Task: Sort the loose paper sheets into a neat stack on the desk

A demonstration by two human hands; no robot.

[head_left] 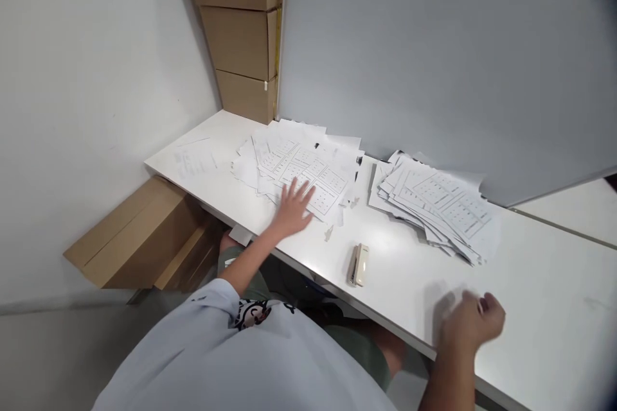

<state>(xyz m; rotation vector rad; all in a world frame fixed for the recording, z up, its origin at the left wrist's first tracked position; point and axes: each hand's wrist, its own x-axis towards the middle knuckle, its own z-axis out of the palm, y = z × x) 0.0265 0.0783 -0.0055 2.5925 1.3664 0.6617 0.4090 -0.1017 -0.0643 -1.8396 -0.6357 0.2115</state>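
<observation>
Dial centred on the stapler, 12 o'clock pointing away from the wearer; entries run left to right. At 9 o'clock, a flattened cardboard carton (137, 234) leans against the white wall (87, 77), below the near edge of the white table (544, 289). At 10 o'clock, far along the tabletop, lies a single printed sheet (193, 162), apart from the other paper. At 11 o'clock, three stacked cardboard cartons (238, 32) stand in the corner behind the table end. Also at 11 o'clock is a loose, overlapping pile of printed grid sheets (313, 164). The left hand (293, 209) lies on its near edge, fingers spread wide and palm down; the fingers touch the paper, with no grasp on any sheet. Small paper scraps (328, 233) lie just below that hand, on the tabletop. The stapler (359, 264), beige and closed, lies near the table's front edge, touching neither hand. At 1 o'clock, a second pile of grid sheets (434, 205), fanned and uneven, sits against the foot of the grey board (434, 45). At 4 o'clock, the right hand (470, 324) is over the table near its front edge, fingers half curled; whether it holds anything cannot be told.
</observation>
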